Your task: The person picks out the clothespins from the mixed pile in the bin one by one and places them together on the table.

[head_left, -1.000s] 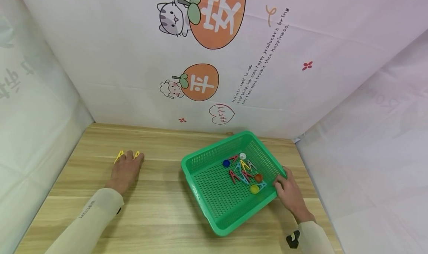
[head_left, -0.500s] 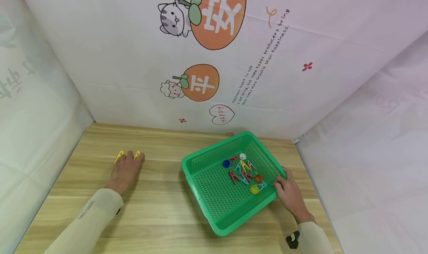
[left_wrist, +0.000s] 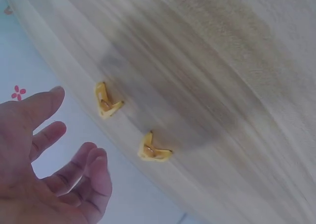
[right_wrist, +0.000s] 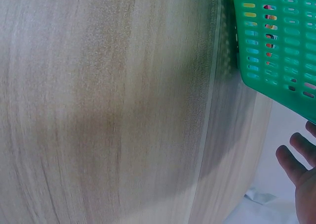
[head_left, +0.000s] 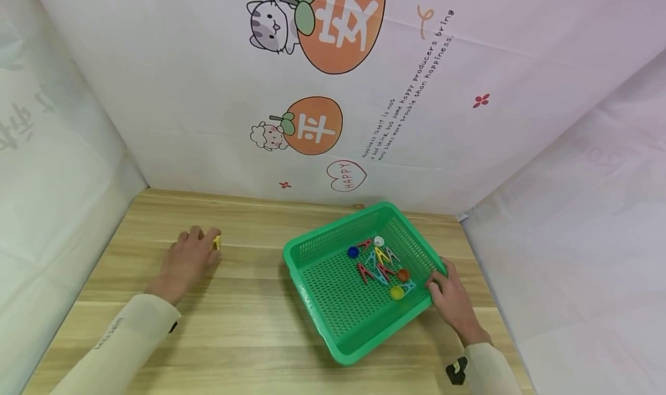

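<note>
My left hand point(head_left: 183, 263) hovers above the wooden table at the left, its fingers loosely bent and nothing between them. Two yellow clothespins, one point(left_wrist: 103, 101) and another point(left_wrist: 153, 150), lie on the wood just past its fingertips in the left wrist view. From the head, only one yellow clothespin point(head_left: 217, 243) shows, beside the thumb; the hand covers the other. At the right, my right hand point(head_left: 454, 299) grips the rim of a green plastic basket point(head_left: 312, 320) near its right corner, thumb over the edge and fingers outside.
Inside the basket lie several red, blue, yellow and grey clothespins point(head_left: 381, 255). Bottle caps share it: a blue cap point(head_left: 353, 252), a white cap point(head_left: 378, 242), an orange cap point(head_left: 403, 275) and a yellow cap point(head_left: 397, 293). A printed white cloth point(head_left: 208, 94) walls the table's back and sides.
My left hand has drawn off to the left, its fingers parting from the two yellow clothespins. The right hand and the basket have stayed in place.
</note>
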The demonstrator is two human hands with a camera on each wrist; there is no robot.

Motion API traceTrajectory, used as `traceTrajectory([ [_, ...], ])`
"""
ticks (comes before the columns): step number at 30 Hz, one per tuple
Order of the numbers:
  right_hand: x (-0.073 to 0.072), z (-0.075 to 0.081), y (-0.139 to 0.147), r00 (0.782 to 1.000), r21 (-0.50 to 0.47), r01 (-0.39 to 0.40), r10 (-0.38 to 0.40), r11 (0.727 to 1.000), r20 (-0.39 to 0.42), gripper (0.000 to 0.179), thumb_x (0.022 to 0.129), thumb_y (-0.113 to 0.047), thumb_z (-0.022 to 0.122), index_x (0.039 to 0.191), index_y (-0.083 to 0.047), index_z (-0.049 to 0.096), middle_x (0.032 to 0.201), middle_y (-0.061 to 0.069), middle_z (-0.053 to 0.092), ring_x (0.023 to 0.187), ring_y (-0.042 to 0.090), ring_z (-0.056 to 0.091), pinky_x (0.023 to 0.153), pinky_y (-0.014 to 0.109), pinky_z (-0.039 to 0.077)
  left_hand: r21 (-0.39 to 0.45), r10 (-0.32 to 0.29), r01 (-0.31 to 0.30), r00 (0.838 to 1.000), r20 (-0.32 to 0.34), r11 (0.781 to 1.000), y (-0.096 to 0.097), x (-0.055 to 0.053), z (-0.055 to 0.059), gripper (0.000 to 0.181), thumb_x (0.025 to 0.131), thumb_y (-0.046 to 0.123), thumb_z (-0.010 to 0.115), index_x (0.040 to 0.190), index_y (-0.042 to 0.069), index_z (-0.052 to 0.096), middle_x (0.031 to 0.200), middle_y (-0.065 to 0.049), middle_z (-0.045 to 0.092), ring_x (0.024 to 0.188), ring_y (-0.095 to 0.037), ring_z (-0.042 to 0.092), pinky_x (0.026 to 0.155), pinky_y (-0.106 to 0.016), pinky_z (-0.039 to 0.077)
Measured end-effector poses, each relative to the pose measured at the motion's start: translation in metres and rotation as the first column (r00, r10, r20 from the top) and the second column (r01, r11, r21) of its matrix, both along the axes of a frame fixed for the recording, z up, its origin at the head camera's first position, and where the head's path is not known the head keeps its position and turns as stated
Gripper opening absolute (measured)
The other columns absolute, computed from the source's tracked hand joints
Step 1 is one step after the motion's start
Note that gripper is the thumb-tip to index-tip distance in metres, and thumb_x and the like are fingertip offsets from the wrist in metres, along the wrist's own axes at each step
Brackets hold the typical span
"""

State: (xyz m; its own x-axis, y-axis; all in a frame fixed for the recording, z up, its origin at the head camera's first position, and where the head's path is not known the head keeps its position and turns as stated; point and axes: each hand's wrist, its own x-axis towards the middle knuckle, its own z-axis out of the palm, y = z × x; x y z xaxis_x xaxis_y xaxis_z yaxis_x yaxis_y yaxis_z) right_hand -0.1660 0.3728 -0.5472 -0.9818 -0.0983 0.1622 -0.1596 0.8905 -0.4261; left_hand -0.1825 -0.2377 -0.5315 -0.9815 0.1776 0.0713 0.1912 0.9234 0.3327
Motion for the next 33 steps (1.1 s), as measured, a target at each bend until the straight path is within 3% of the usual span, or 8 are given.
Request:
traceTrajectory([
  [9,-0.001,-0.002,0.001,1.000,0.001,0.003,-0.003,1.000,-0.014,0.025,0.107,-0.012,0.049,0.094,-0.007,0.070,0.163,0.029,0.039,0.125,0.048,0.057,0.096,0.065,0.052,0.052,-0.023,0.023,1.000,-0.002,0.998,0.013,-0.003,0.011,0.049,0.109,0.024,0.070,0.152,0.008,0.052,0.133,-0.027,0.060,0.120,-0.050,0.060,0.092,-0.064,0.056],
  [15,-0.001,-0.004,0.002,1.000,0.001,0.003,-0.003,1.000,-0.021,0.025,0.106,-0.012,0.048,0.093,-0.007,0.069,0.162,0.029,0.040,0.125,0.048,0.058,0.095,0.064,0.052,0.028,-0.056,0.058,0.995,-0.087,0.998,0.031,-0.004,0.023,0.045,0.109,0.026,0.069,0.149,0.011,0.055,0.133,-0.023,0.065,0.123,-0.047,0.061,0.097,-0.065,0.054],
  [18,-0.002,-0.004,0.002,1.000,0.001,0.004,-0.004,1.000,-0.019,0.026,0.107,-0.012,0.048,0.094,-0.007,0.070,0.162,0.029,0.040,0.125,0.047,0.058,0.096,0.064,0.052,0.019,-0.069,0.071,0.991,-0.117,0.997,0.042,-0.005,0.028,0.045,0.109,0.027,0.069,0.150,0.011,0.057,0.134,-0.021,0.067,0.126,-0.044,0.061,0.100,-0.064,0.054],
  [25,0.000,-0.002,0.003,1.000,-0.002,0.001,-0.001,1.000,-0.006,0.026,0.108,-0.013,0.047,0.097,-0.006,0.070,0.164,0.029,0.037,0.124,0.047,0.057,0.096,0.065,0.052,0.025,-0.108,0.111,0.988,-0.109,0.993,0.076,-0.010,0.044,0.044,0.110,0.027,0.067,0.150,0.013,0.058,0.141,-0.019,0.065,0.135,-0.043,0.058,0.109,-0.065,0.051],
  [33,-0.001,-0.005,0.003,1.000,-0.005,-0.004,0.003,1.000,-0.028,0.026,0.108,-0.012,0.048,0.096,-0.006,0.070,0.163,0.029,0.038,0.124,0.047,0.057,0.095,0.065,0.052,0.035,-0.164,0.173,0.972,-0.168,0.984,0.114,-0.013,0.046,0.041,0.109,0.027,0.069,0.147,0.015,0.061,0.134,-0.015,0.068,0.128,-0.038,0.061,0.104,-0.060,0.055],
])
